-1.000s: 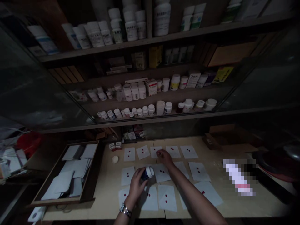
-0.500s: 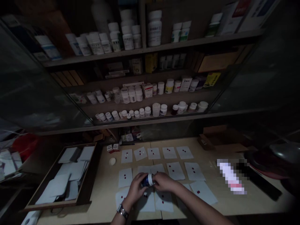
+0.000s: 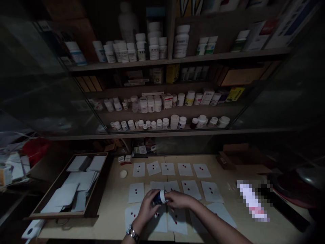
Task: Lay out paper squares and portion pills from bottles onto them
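Note:
My left hand [image 3: 149,207], with a metal watch at the wrist, is wrapped round a small pill bottle [image 3: 157,198] with a dark blue label and a white upper end. It is held tilted above the paper squares, its white end toward the right. My right hand [image 3: 177,200] is closed, its fingertips against that white end; whatever they pinch is hidden. White paper squares [image 3: 136,193] lie in rows beneath and beyond the hands, many bearing a few dark red pills [image 3: 210,190] and some white ones. A round white lid [image 3: 123,174] lies at the left.
Left of the papers, a wooden drawer [image 3: 98,183] holds stacks of white paper. Two small boxes [image 3: 125,159] stand at the back. Shelves [image 3: 142,135] ahead carry many bottles and boxes. An open cardboard box [image 3: 243,166] and a long black object [image 3: 286,206] are at the right.
The view has shifted, so the shelves appear further right and the upper rows lower. The right fingers have turned slightly at the bottle's white end; the left hand keeps its hold.

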Demonstrator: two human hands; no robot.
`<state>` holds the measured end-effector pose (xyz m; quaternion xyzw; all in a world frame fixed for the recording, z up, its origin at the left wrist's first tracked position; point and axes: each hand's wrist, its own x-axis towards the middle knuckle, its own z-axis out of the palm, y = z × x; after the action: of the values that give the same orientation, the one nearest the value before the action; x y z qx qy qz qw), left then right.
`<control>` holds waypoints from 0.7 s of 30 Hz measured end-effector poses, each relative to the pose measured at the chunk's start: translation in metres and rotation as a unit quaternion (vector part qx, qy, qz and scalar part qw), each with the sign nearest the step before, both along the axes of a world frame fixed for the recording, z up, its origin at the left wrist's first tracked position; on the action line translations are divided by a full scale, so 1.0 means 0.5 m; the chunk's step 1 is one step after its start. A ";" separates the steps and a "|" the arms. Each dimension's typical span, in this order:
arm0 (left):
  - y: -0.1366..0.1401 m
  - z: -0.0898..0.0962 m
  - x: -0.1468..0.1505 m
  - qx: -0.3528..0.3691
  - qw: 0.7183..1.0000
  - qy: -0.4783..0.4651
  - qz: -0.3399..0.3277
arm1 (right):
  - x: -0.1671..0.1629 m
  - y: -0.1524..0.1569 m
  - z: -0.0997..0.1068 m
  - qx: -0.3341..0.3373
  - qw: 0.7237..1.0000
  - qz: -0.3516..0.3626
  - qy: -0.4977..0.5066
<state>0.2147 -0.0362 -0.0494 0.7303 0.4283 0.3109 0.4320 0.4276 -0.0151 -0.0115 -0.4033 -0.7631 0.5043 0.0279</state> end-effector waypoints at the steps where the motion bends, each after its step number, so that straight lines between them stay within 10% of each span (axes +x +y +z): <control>1: 0.000 -0.001 -0.001 -0.002 1.000 -0.003 0.006 | -0.001 0.001 -0.003 -0.008 1.000 -0.009 0.013; 16: 0.017 -0.017 -0.002 -0.009 0.999 -0.001 0.044 | 0.004 -0.002 -0.076 -0.134 0.953 -0.206 0.178; 21: 0.017 -0.014 0.011 -0.026 0.998 0.017 0.057 | 0.049 0.081 -0.139 0.029 0.925 -0.369 0.084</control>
<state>0.2201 -0.0280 -0.0562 0.6984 0.4842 0.3115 0.4251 0.4519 0.0255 -0.0809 -0.6116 -0.5693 0.4682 0.2875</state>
